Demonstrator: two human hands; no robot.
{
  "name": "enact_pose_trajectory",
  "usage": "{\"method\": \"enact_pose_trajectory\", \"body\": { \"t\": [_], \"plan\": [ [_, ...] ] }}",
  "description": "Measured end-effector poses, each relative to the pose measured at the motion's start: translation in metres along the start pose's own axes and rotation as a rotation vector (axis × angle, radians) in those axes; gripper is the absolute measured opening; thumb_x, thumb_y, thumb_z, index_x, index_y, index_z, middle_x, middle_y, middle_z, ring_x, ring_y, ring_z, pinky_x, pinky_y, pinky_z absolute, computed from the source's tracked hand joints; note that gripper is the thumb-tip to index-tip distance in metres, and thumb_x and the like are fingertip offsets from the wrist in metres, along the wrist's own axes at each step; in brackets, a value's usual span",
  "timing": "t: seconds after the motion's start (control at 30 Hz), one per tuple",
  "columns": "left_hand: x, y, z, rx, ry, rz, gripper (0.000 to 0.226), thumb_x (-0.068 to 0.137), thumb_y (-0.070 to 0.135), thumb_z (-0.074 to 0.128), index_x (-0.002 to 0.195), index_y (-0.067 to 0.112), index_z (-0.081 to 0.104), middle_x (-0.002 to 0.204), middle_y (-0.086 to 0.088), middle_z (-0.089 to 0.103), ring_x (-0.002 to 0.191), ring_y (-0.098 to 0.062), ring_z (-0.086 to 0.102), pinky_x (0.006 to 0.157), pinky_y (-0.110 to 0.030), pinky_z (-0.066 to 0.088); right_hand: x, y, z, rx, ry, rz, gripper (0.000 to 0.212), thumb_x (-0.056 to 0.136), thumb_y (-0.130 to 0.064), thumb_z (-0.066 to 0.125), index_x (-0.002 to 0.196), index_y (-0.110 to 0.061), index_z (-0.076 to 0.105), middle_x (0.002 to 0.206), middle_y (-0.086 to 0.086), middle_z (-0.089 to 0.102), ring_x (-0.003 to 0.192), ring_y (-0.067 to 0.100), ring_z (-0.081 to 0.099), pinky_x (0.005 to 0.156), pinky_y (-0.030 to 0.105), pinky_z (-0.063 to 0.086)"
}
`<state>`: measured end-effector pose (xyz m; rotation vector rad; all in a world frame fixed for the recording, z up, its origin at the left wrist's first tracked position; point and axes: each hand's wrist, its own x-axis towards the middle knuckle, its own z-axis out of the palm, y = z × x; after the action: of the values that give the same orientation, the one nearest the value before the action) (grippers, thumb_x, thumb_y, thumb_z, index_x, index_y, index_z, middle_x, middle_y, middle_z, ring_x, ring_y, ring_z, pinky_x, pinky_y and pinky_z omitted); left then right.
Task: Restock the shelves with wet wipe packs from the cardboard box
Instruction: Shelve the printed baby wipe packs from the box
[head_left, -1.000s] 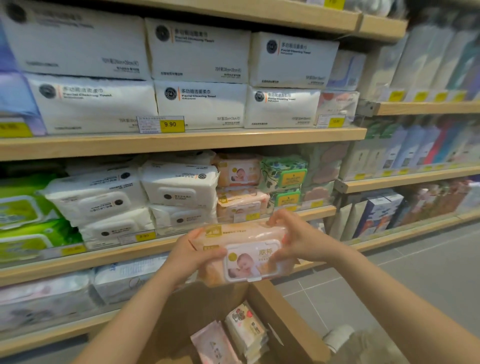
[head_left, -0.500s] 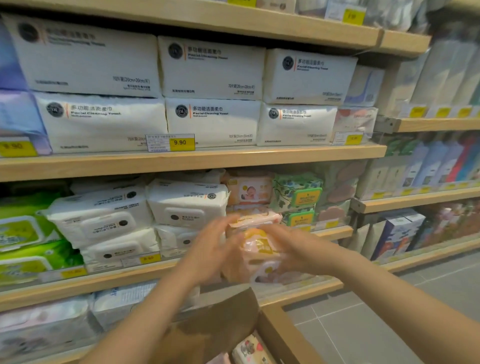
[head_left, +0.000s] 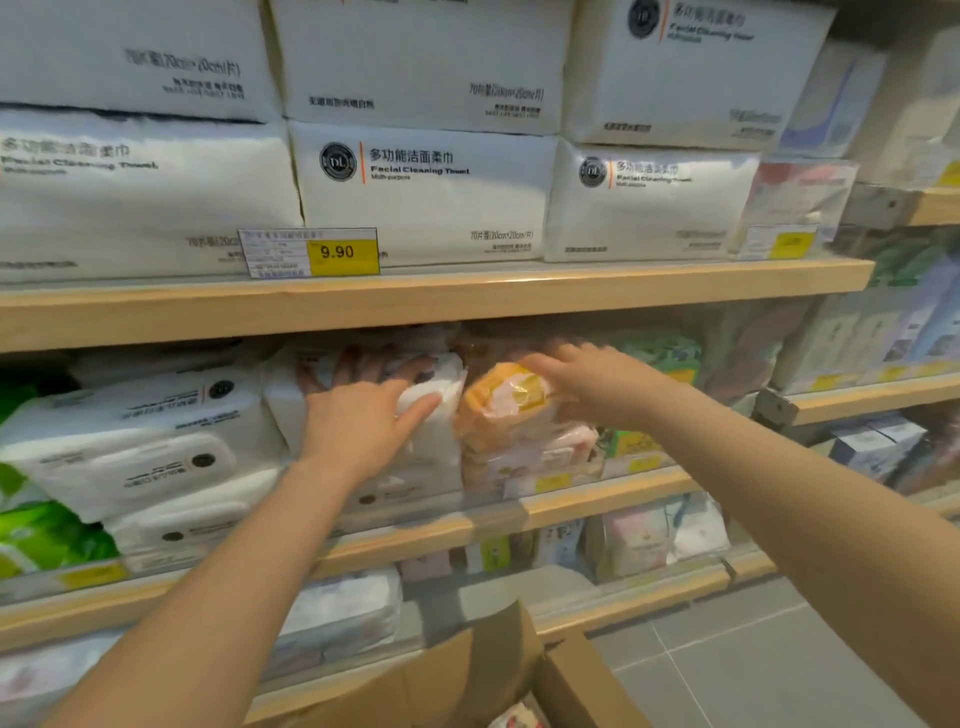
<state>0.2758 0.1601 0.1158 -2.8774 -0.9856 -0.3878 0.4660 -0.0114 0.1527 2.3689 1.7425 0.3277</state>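
Orange pack (head_left: 506, 402) risen between white packs (head_left: 431, 415), green packs (head_left: 660, 353).

The wooden shelf (head_left: 597, 512) carries white packs (head_left: 135, 457) beside orange-pink packs (head_left: 524, 457).

Both arms outstretched, left hand (head_left: 363, 426) flat with fingers spread, right hand (head_left: 597, 379) loosely extended

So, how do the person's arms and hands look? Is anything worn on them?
Both forearms are bare up to the frame edge: no sleeves show. The left hand and right hand carry no gloves, and no watch or bracelet shows on the wrists. The fingers are too blurred to tell rings.
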Motion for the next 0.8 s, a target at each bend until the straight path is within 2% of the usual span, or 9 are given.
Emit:
{"method": "enact_pose_trajectory", "body": {
  "t": [0.13,0.2,0.27,0.37,0.43,0.5,0.57,0.67,0.8],
  "plan": [
    [0.001,0.001,0.002,-0.013,0.007,-0.012,0.059,0.089,0.067,0.018,0.129,0.039,0.049,0.128,-0.003,0.055,0.120,-0.032,0.048,0.107,-0.059,0.023,0.024,-0.012,0.005,-0.057,-0.136,0.033,0.080,0.089,-0.031,0.060,0.149,-0.036,0.007,0.132,0.010,0.051,0.114,0.030,0.053,0.085,0.038,0.045],
    [0.003,0.000,0.004,-0.017,0.023,-0.004,0.060,0.088,0.070,0.015,0.132,0.042,0.045,0.134,-0.002,0.051,0.125,-0.031,0.044,0.108,-0.060,0.017,0.033,-0.009,0.001,0.062,-0.207,0.081,0.084,0.090,-0.025,0.059,0.148,-0.040,0.000,0.128,0.011,0.055,0.105,0.028,0.057,0.080,0.035,0.048],
    [0.005,-0.002,0.006,0.000,0.040,0.008,0.066,0.083,0.076,0.008,0.136,0.048,0.037,0.140,0.001,0.046,0.130,-0.029,0.039,0.108,-0.062,0.012,0.036,-0.007,-0.002,0.275,-0.267,0.149,0.075,0.096,-0.027,0.051,0.147,-0.043,-0.001,0.128,0.005,0.053,0.093,0.023,0.057,0.078,0.033,0.049],
    [0.003,-0.001,0.005,-0.013,0.005,-0.002,0.081,0.072,0.084,0.004,0.135,0.047,0.039,0.134,-0.001,0.052,0.124,-0.028,0.045,0.107,-0.060,0.017,0.026,-0.017,0.002,0.297,-0.198,0.098,0.082,0.092,-0.041,0.055,0.149,-0.034,-0.004,0.123,0.007,0.057,0.098,0.023,0.056,0.080,0.030,0.044],
    [0.003,0.001,0.004,-0.022,0.013,-0.010,0.085,0.067,0.083,0.002,0.133,0.046,0.041,0.130,-0.002,0.055,0.121,-0.028,0.049,0.107,-0.059,0.023,0.019,-0.028,0.018,0.224,-0.026,0.084,0.086,0.084,-0.059,0.055,0.149,-0.032,0.005,0.123,0.010,0.055,0.106,0.029,0.054,0.090,0.041,0.042],
    [0.001,0.003,0.005,0.003,0.032,-0.010,0.082,0.069,0.082,0.004,0.136,0.049,0.036,0.134,-0.001,0.053,0.124,-0.028,0.046,0.108,-0.062,0.017,0.014,-0.035,0.030,0.189,0.063,0.125,0.077,0.082,-0.066,0.049,0.145,-0.032,0.021,0.125,0.011,0.052,0.112,0.034,0.051,0.093,0.047,0.039],
    [0.001,0.003,0.006,0.006,0.038,-0.015,0.078,0.073,0.080,0.009,0.135,0.045,0.040,0.129,-0.002,0.056,0.122,-0.030,0.048,0.106,-0.062,0.022,0.015,-0.037,0.035,0.176,0.075,0.172,0.067,0.084,-0.065,0.046,0.140,-0.029,0.031,0.126,0.010,0.052,0.112,0.035,0.050,0.093,0.047,0.038],
    [0.000,0.002,0.005,-0.029,0.036,-0.030,0.080,0.074,0.081,0.011,0.126,0.036,0.052,0.109,-0.004,0.065,0.106,-0.030,0.057,0.096,-0.053,0.038,0.021,-0.042,0.036,0.221,0.096,0.249,0.054,0.089,-0.061,0.041,0.125,-0.022,0.046,0.116,0.010,0.057,0.107,0.033,0.052,0.092,0.047,0.037],
    [0.001,0.003,0.006,-0.043,0.027,-0.044,0.077,0.076,0.080,0.016,0.126,0.035,0.054,0.115,-0.006,0.063,0.110,-0.029,0.055,0.099,-0.051,0.035,0.027,-0.049,0.039,0.242,0.123,0.331,0.046,0.091,-0.056,0.043,0.112,-0.017,0.054,0.110,0.010,0.060,0.105,0.032,0.054,0.092,0.047,0.036]
  ]
}}
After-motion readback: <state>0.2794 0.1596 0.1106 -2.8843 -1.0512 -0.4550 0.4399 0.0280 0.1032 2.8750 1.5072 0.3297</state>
